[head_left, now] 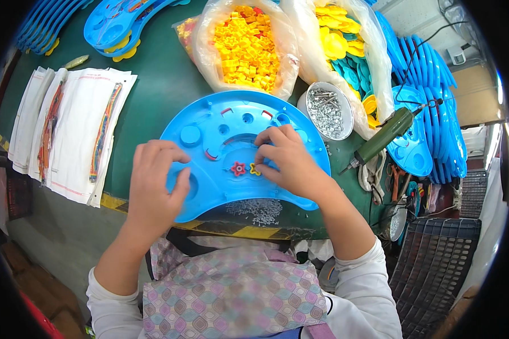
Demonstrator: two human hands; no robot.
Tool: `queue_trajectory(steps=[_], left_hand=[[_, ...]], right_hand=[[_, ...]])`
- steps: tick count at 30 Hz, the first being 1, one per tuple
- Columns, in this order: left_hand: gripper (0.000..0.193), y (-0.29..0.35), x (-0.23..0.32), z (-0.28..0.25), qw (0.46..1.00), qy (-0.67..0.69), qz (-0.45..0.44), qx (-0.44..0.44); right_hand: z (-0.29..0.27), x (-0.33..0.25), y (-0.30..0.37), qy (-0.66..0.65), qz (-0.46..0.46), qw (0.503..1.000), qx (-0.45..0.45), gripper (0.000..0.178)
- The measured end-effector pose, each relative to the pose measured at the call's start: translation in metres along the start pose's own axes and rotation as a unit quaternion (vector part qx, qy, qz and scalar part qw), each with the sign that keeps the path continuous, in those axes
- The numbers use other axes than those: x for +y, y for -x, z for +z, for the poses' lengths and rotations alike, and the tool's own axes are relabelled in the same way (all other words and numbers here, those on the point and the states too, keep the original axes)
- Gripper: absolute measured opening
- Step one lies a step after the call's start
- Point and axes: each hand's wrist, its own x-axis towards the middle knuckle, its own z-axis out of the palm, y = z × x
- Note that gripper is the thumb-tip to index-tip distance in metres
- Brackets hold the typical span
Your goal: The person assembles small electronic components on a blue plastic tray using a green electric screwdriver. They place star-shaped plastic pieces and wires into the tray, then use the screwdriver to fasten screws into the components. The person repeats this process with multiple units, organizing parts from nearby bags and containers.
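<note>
A blue curved plastic panel [249,121] lies in front of me on the green table, with round recesses, pegs and small red pieces in it. Near its middle sits a red star-shaped gear [238,169]. Just right of that is a yellow star-shaped gear [255,169], partly covered by the curled fingers of my right hand [291,158], which pinch at it. My left hand [158,181] rests over the panel's left side, its fingers bent and the thumb apart, with nothing visible in it.
Small metal parts [260,212] lie by the table's striped front edge. Behind the panel stand a bag of yellow gears [246,51], a bag of flower-shaped pieces [336,42] and a bowl of screws [327,110]. A green power screwdriver [384,135] hangs right. White packets [76,133] lie left.
</note>
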Motion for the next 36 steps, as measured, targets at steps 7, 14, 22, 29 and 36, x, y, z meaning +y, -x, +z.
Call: queue_trajectory(steps=[7,14,22,29,36], left_hand=[[0.015,0.017,-0.021,-0.026,0.998,0.02,-0.038,0.052],[0.013,0.029,-0.034,-0.032,0.995,0.033,-0.061,0.066],[0.018,0.04,-0.046,-0.048,0.993,0.041,-0.06,0.09],[0.02,0.021,-0.136,-0.139,0.954,-0.162,-0.095,0.234],[0.03,0.024,-0.222,-0.198,0.907,-0.287,-0.276,0.136]], right_hand=[[-0.002,-0.003,-0.004,-0.011,0.006,1.0,-0.016,0.014],[-0.002,-0.007,0.0,0.004,0.03,0.999,-0.016,0.014],[-0.006,-0.011,-0.005,0.035,0.008,0.999,-0.03,0.018],[-0.025,-0.042,-0.042,-0.007,0.038,0.997,0.066,0.023],[0.002,-0.078,-0.123,-0.036,-0.123,0.992,0.002,0.027]])
